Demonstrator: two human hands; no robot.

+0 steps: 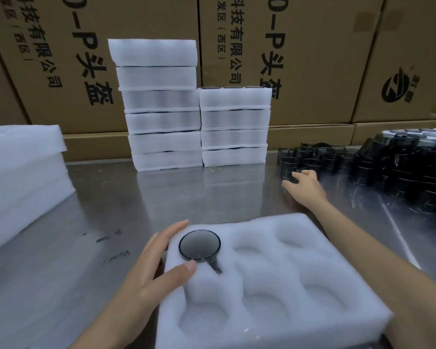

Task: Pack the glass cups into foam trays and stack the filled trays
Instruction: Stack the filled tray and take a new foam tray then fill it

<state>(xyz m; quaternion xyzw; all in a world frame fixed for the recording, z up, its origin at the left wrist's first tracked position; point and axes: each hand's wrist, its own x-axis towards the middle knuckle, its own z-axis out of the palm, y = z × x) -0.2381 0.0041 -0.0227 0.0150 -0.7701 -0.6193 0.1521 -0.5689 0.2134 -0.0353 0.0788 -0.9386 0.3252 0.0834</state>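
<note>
A white foam tray with round pockets lies on the steel table in front of me. One dark glass cup with a handle sits upside down in its far-left pocket. My left hand rests on the tray's left edge, thumb on the foam beside that cup. My right hand reaches far right and grips a dark glass cup at the near edge of a crowd of dark cups. Two stacks of filled foam trays, the taller stack and the shorter stack, stand at the back.
A pile of foam sheets lies at the left edge of the steel table. Large brown cartons form a wall behind the stacks. Bare table lies between the near tray and the stacks.
</note>
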